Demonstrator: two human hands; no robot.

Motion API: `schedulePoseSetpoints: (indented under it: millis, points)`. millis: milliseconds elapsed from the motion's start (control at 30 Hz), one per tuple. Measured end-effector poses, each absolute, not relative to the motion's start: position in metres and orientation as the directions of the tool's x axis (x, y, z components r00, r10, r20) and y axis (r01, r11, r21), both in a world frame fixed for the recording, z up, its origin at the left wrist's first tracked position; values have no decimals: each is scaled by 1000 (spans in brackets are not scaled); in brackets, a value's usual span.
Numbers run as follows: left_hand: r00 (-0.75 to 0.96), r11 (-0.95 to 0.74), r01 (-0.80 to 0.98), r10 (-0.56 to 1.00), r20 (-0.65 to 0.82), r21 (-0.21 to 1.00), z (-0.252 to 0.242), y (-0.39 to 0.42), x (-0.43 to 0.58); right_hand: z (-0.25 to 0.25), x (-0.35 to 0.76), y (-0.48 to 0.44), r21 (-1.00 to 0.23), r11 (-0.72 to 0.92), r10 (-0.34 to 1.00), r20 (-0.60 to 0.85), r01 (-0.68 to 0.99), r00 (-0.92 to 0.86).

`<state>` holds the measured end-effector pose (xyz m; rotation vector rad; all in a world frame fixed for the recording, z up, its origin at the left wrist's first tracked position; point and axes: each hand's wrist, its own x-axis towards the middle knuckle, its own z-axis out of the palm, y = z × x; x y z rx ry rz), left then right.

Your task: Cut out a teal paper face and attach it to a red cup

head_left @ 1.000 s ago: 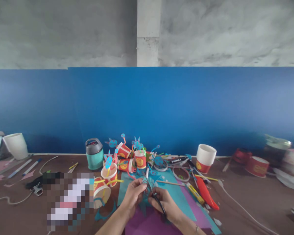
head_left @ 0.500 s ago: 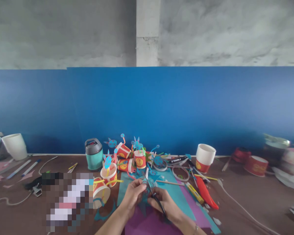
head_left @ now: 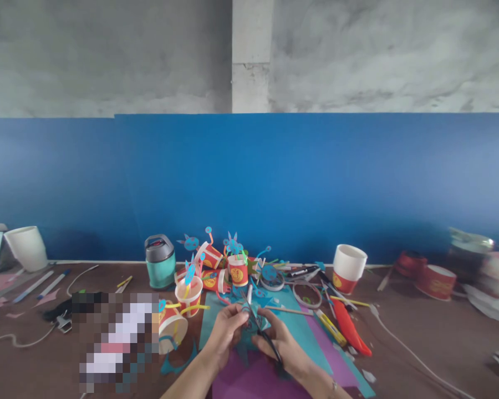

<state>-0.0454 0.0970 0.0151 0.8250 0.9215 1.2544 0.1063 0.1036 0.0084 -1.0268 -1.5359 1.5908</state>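
My left hand pinches a small piece of blue paper between thumb and fingertips, above the sheets. A pair of scissors with dark handles is gripped in my right hand. Its blades point up and away from me and cross the blue paper; how far apart they are is hard to make out. Part of the paper is hidden by the fingers and blades. Beneath both hands lie a purple sheet and a light blue sheet. A thin stick lies just beyond my right hand.
Several red-and-white paper cups with straws and blue cutouts cluster behind my hands. A teal flask stands left of them. To the right are a tape roll, a yellow cutter, a red object and stacked cups.
The blue cutout on the upright cup at left has turned, and that cup has shifted slightly right. The paper in my left hand shows more beside the scissors. My hands stay nearly in place.
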Motion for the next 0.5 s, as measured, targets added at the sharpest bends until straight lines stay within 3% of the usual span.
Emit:
schedulePoseSetpoints:
  millis: [500]
  points:
    - [80, 97, -397, 994, -71, 913, 6, 101, -46, 3, 106, 107, -998, -57, 858, -51, 3, -511]
